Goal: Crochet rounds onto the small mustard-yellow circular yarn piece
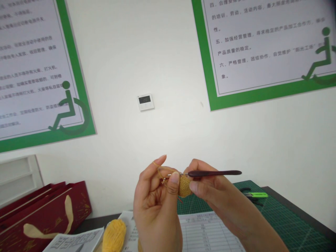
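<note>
My left hand (157,199) pinches a small mustard-yellow crochet piece (185,186) between thumb and fingers. Yellow yarn (158,168) loops over its raised index finger. In my right hand (210,185) is a crochet hook (215,173) with a dark maroon handle, held level. The hook's metal shaft reaches left across the top of the piece to the yarn near my left thumb. My right thumb also touches the piece's right edge. A short red strand shows beneath the piece. Fingers partly hide the hook's tip and the stitches.
A yellow yarn ball (114,235) lies at the lower left beside printed sheets (207,231). Maroon gift bags (60,210) stand further left. A green cutting mat (286,217) carries a bright green cutter (258,194) and a black tool. Behind is a wall with a thermostat (145,102) and posters.
</note>
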Tool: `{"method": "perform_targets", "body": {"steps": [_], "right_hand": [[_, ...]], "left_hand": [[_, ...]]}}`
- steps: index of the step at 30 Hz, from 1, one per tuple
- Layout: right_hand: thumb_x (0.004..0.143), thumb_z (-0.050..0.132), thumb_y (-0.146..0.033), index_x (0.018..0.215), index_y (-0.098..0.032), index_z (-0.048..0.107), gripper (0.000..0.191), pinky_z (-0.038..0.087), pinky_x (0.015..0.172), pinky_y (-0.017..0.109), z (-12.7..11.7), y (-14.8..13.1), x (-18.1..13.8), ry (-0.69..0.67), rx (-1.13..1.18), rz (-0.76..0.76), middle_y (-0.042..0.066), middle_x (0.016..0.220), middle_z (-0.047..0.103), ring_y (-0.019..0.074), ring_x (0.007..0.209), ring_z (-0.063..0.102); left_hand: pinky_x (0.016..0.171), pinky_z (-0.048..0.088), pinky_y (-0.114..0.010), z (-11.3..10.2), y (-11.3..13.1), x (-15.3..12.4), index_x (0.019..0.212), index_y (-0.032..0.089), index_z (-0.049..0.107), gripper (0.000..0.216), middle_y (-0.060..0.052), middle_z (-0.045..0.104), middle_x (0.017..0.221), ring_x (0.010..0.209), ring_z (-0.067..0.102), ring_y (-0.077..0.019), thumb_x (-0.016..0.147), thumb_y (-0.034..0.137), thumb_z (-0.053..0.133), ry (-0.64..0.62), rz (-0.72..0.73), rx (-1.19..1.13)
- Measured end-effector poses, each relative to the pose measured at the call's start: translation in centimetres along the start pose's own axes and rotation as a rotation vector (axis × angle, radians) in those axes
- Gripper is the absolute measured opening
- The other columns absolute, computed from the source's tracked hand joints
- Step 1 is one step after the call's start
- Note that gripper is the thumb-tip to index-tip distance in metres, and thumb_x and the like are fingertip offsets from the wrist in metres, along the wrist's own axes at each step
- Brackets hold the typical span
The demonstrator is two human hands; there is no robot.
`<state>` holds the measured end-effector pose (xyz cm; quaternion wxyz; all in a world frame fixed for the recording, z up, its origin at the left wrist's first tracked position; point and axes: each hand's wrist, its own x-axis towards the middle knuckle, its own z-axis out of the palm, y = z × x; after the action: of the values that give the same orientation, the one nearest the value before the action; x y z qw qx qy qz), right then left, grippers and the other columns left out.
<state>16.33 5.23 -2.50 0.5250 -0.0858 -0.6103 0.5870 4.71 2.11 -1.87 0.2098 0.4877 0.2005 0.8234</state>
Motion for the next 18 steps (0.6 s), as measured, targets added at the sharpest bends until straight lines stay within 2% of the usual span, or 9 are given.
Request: {"method": "perform_targets", "body": {"steps": [4, 13, 18], "right_hand": [[0.080, 0.078, -0.046, 0.081, -0.023, 0.050, 0.037, 0.033, 0.071, 0.028, 0.13, -0.17, 0.00, 0.006, -0.004, 0.010, -0.002, 0.077, 0.049, 0.0168, 0.077, 0.042], [0.084, 0.074, -0.042, 0.081, -0.022, 0.052, 0.030, 0.034, 0.073, 0.029, 0.06, -0.14, -0.06, -0.011, -0.021, 0.002, -0.002, 0.077, 0.048, 0.0159, 0.076, 0.041], [0.084, 0.074, -0.047, 0.081, -0.021, 0.054, 0.033, 0.035, 0.075, 0.031, 0.25, -0.30, -0.16, 0.022, -0.034, 0.005, -0.001, 0.077, 0.049, 0.0167, 0.078, 0.043]], "left_hand": [[0.063, 0.056, -0.013, -0.01, -0.02, 0.04, 0.110, 0.028, 0.075, 0.031, 0.000, 0.074, 0.077, 0.067, 0.067, -0.0098, 0.082, 0.015, 0.080, 0.000, -0.006, 0.007], [0.063, 0.056, -0.014, -0.16, -0.06, -0.12, 0.111, 0.028, 0.074, 0.031, 0.000, 0.074, 0.078, 0.067, 0.067, -0.0098, 0.083, 0.015, 0.079, -0.013, 0.007, 0.011], [0.062, 0.056, -0.013, -0.14, -0.13, -0.06, 0.109, 0.029, 0.075, 0.030, 0.000, 0.075, 0.078, 0.067, 0.067, -0.0097, 0.083, 0.015, 0.079, -0.013, 0.026, 0.015]]}}
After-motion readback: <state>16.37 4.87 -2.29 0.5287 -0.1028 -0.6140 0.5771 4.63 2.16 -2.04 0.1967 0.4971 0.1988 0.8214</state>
